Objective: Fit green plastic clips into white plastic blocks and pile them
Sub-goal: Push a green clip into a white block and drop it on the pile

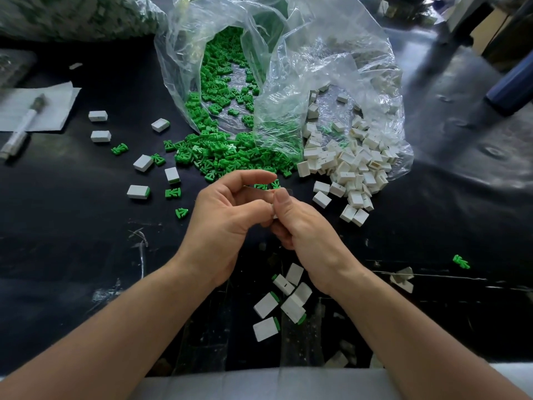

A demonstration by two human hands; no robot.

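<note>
My left hand [225, 217] and my right hand [300, 223] meet at the table's centre, fingers curled around a small white block [275, 216] that is almost fully hidden between them. Just beyond the fingertips lie loose green clips [261, 186]. A heap of green clips [230, 157] spills from a clear plastic bag [259, 53], and a heap of white blocks [349, 166] spills from its right side. Several fitted blocks with green ends [277, 301] lie near the front edge, under my wrists.
More fitted blocks [141, 163] and stray clips [173, 193] are scattered left of the heaps. A white paper with a pen [23, 125] lies far left. One green clip [461, 261] and a white block [402, 278] sit at the right on the black table [72, 226].
</note>
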